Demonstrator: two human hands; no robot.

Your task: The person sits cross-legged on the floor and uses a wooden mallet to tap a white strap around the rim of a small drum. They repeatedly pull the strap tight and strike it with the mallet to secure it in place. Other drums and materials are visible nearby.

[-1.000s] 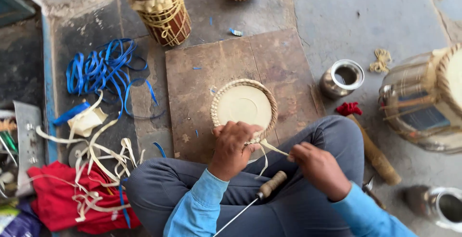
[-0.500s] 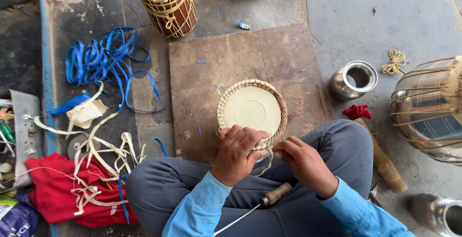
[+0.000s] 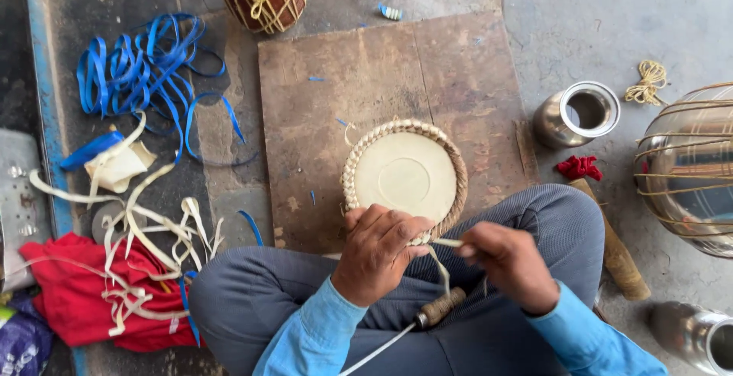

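Blue straps (image 3: pixel 145 78): loose tangle on the floor, far left.
Left hand (image 3: pixel 378 254): fingers curled, clamping the near rim of the drum head.
Drum head (image 3: pixel 405 176): round, pale skin with braided edge, lying on the wooden board (image 3: pixel 343 78), near edge at the knees.
Right hand (image 3: pixel 511 265): closed, pinching a pale lacing strip (image 3: pixel 439 265) at the rim.
Steel pot (image 3: pixel 578 114): upright, right of the board.

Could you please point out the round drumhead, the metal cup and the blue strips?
round drumhead (image 3: pixel 405 175), head view, its pale centre.
metal cup (image 3: pixel 563 124), head view, its outer wall.
blue strips (image 3: pixel 134 67), head view, the tangle's middle.
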